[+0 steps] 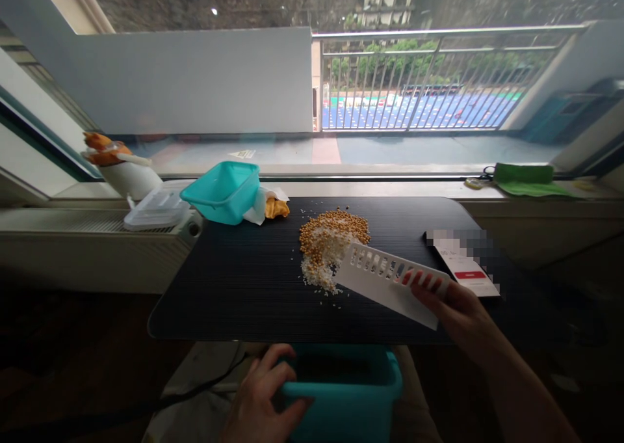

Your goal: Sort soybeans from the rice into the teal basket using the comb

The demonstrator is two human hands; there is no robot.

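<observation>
A heap of yellow beans mixed with white rice grains (327, 242) lies on the black table (234, 287). My right hand (455, 309) grips a white slotted plastic panel (390, 277) by its right end; its left end rests at the heap's near right edge. My left hand (263, 397) clasps the left rim of a teal plastic tub (348, 391), held just below the table's near edge.
A second teal tub (224, 192) leans at the back left beside a clear lidded box (156, 210) and a white jar with an orange figure (119, 166). A phone (465, 264) lies right of the panel. A green cloth (526, 177) lies on the windowsill.
</observation>
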